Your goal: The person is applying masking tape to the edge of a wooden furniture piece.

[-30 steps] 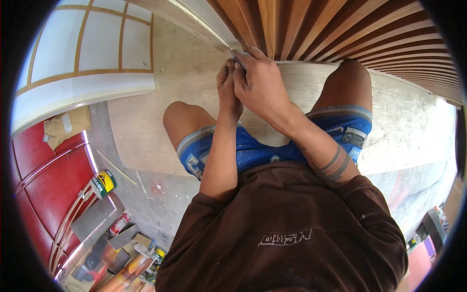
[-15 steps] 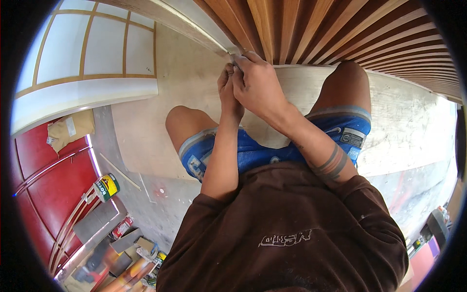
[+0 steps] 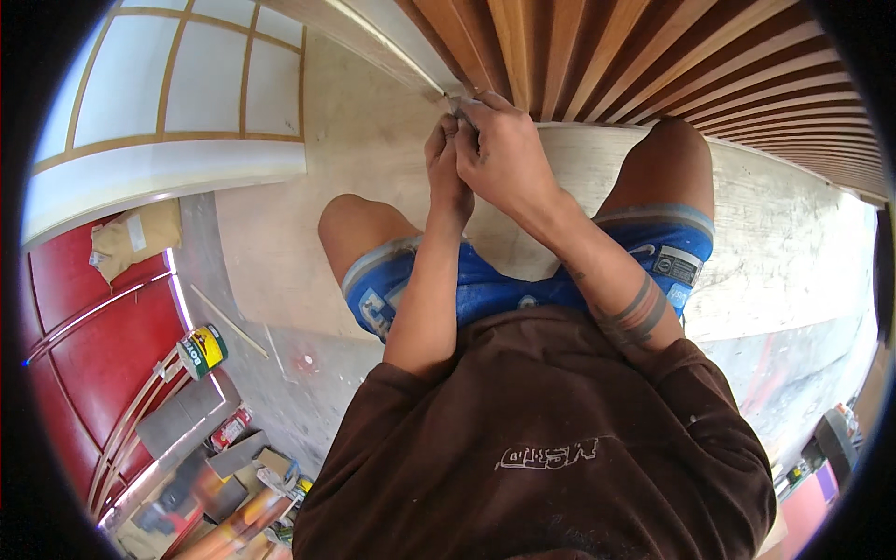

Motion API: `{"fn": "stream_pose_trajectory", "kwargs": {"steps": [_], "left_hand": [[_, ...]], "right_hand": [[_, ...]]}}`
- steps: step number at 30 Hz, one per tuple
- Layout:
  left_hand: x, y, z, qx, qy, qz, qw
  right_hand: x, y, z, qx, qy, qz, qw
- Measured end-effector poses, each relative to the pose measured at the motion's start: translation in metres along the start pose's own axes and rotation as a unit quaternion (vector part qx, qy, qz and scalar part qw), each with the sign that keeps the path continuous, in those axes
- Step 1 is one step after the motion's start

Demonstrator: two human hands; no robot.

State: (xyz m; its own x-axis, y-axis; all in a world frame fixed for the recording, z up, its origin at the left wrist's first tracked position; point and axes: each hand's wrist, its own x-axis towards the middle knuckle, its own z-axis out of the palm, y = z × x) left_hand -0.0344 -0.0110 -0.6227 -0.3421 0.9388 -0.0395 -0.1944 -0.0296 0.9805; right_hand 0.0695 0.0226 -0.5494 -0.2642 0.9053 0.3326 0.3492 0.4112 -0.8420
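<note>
Hands (image 3: 509, 147) on sm. grey pc. (image 3: 456, 105), ribbed brn wood slats (image 3: 511, 51), flat board (image 3: 355, 117)

The small grey piece (image 3: 458, 106) at the fingertips was largely covered by the right hand (image 3: 505, 149); its kind could not be determined. Fingers of the left hand (image 3: 445, 161) were partly hidden behind the right. The slatted wooden panel (image 3: 557, 56) ran out of view at the upper edge. The brown shirt (image 3: 551, 401) was cut off below. At lower left, an orange item (image 3: 250, 519) was blurred beyond identification.
</note>
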Motion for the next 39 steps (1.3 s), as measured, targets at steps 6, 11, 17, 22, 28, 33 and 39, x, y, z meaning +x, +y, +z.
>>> {"fn": "stream_pose_trajectory", "kwargs": {"steps": [6,11,17,22,28,33,39], "left_hand": [[-0.011,0.013,-0.002,-0.087,0.034,-0.097,0.991],[-0.007,0.015,-0.004,-0.025,0.007,-0.08,0.996],[-0.002,0.007,-0.015,-0.129,-0.014,-0.101,0.986],[-0.002,0.01,-0.013,-0.103,0.003,-0.111,0.989],[-0.004,0.022,0.0,-0.104,0.012,-0.109,0.989],[-0.003,0.019,0.0,-0.109,0.02,-0.116,0.987],[-0.002,0.013,-0.002,-0.123,0.021,-0.112,0.986]], "right_hand": [[-0.01,-0.009,0.001,0.021,-0.01,0.042,0.999],[-0.009,-0.01,-0.002,0.022,0.005,0.04,0.999],[-0.005,-0.011,0.0,0.03,0.002,0.034,0.999],[-0.004,-0.008,0.0,0.034,0.004,0.036,0.999],[-0.002,-0.007,-0.003,0.03,-0.005,0.038,0.999],[-0.001,-0.006,-0.001,0.022,-0.018,0.038,0.999],[0.0,-0.007,0.001,0.018,-0.01,0.026,0.999]]}}
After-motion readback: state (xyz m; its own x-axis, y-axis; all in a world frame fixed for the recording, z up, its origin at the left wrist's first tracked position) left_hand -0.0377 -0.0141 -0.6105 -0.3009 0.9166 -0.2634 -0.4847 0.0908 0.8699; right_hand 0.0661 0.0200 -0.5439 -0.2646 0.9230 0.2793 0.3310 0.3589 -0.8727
